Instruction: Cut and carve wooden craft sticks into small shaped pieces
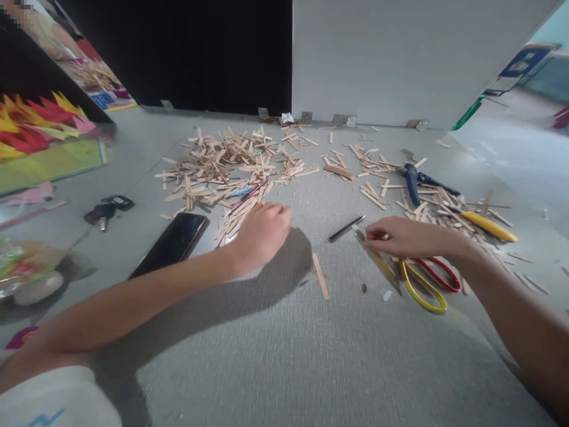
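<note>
My left hand (264, 237) is closed above the grey table, beside the near end of a heap of wooden craft sticks (222, 160). Its fingertips are hidden, so what it may hold does not show. My right hand (395, 235) has its fingers curled together over the upper end of a narrow yellowish strip-like tool (380, 261); whether it grips this is unclear. A dark pen (347, 228) lies just left of the right hand. One single craft stick (320, 276) lies between the hands. Yellow and red looped handles (424, 296) rest under the right wrist.
Blue-handled pliers (412, 184) and a yellow-handled tool (489, 226) lie among scattered sticks at right. A black phone (173, 240) and keys (106, 209) are at left. Behind stands a black and white panel (355, 59). Paper flames (35, 127) are far left.
</note>
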Tool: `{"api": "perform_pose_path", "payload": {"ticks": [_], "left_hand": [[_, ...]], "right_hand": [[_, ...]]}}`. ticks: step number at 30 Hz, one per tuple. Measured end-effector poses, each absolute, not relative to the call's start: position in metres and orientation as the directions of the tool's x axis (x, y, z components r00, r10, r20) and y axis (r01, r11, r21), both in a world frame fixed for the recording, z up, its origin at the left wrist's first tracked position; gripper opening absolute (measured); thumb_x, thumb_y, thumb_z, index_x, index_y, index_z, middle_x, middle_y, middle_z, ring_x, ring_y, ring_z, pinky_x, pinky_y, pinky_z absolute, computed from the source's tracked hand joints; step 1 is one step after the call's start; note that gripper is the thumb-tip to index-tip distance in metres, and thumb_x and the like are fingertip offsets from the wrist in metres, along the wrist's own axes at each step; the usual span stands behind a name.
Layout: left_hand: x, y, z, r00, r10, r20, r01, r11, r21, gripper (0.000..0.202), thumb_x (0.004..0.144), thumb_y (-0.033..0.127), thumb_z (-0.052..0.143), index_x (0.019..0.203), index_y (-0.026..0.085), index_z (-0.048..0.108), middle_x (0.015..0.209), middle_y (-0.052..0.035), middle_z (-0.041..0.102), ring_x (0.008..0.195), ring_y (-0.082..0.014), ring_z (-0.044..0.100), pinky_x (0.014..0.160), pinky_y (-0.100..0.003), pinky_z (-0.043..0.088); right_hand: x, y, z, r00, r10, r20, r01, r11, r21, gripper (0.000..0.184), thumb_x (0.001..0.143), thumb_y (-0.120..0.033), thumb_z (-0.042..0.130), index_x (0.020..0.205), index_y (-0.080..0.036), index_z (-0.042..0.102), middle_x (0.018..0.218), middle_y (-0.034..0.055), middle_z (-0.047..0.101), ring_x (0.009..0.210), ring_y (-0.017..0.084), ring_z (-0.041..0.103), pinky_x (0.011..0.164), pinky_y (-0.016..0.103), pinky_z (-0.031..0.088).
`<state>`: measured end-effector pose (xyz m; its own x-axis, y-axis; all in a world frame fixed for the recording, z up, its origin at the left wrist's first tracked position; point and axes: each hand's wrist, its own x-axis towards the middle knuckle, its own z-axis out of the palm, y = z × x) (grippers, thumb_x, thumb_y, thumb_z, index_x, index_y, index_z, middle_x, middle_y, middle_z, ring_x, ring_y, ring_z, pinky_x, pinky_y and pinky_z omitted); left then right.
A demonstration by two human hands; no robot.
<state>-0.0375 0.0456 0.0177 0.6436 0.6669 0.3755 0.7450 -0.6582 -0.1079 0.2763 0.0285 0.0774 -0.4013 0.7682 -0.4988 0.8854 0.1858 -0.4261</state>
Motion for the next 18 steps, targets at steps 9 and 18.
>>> {"api": "perform_pose_path", "payload": {"ticks": [9,18], "left_hand": [[-0.017,-0.028,0.015,0.875,0.452,0.172,0.409,-0.882,0.236,0.027,0.112,0.033,0.052,0.123,0.017,0.070,0.131,-0.0193,0.071,0.125,-0.0335,0.069,0.098,-0.044,0.055],[-0.021,-0.035,0.003,0.891,0.453,0.008,0.446,-0.880,0.161,0.040,0.113,0.037,0.050,0.149,0.023,0.059,0.160,-0.0224,0.054,0.153,-0.0409,0.048,0.118,-0.053,0.041]], "right_hand": [[0.263,0.027,0.072,-0.211,0.922,-0.325,0.458,-0.200,-0.866,0.034,0.102,-0.052,0.063,0.084,-0.025,0.053,0.049,-0.0035,0.060,0.035,0.012,0.050,0.036,0.022,0.038],[0.257,0.030,0.069,-0.081,0.976,-0.201,0.262,-0.174,-0.949,0.028,0.100,-0.042,0.072,0.085,-0.022,0.059,0.075,0.0005,0.066,0.047,0.010,0.053,0.041,0.022,0.044]]}}
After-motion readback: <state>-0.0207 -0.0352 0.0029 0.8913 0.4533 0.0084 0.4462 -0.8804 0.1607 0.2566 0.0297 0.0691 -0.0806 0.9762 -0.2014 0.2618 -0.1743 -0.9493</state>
